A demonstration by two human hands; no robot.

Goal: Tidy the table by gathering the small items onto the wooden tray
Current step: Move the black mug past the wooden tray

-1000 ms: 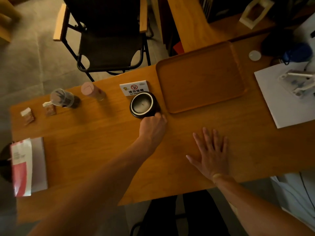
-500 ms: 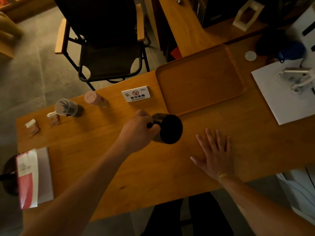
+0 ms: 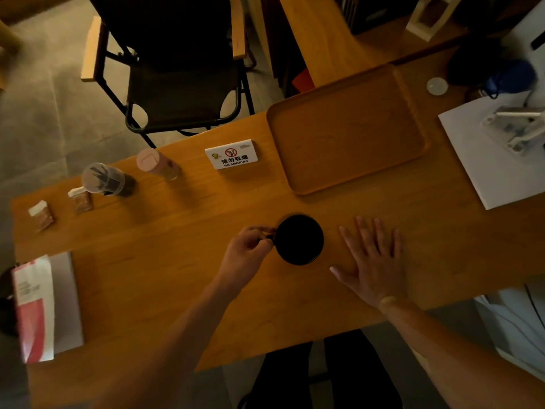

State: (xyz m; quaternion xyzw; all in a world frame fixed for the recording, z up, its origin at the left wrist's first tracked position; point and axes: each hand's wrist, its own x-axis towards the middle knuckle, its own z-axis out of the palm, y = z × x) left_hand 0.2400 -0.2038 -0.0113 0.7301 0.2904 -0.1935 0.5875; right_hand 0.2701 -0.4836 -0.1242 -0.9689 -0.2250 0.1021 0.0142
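Note:
A black round cup (image 3: 299, 240) is held by its handle in my left hand (image 3: 247, 255), over the middle of the wooden table; its dark face is turned up toward the camera. My right hand (image 3: 373, 262) lies flat on the table just right of it, fingers spread. The wooden tray (image 3: 348, 129) sits bare at the far right-centre. A white no-smoking sign (image 3: 231, 154), a pink-lidded bottle (image 3: 156, 163), a clear-lidded jar (image 3: 104, 180) and two small packets (image 3: 79, 199) (image 3: 41, 215) stand along the far left.
A white sheet (image 3: 498, 172) with a white device (image 3: 519, 128) lies at the right. A small white disc (image 3: 437, 86) sits beyond the tray. A red-and-white booklet (image 3: 38, 308) rests at the near left edge. A black chair (image 3: 177, 69) stands behind the table.
My left hand lifted the black cup from beside the sign, turned it over and drew it back toward me, close to my right hand. The right hand stayed flat.

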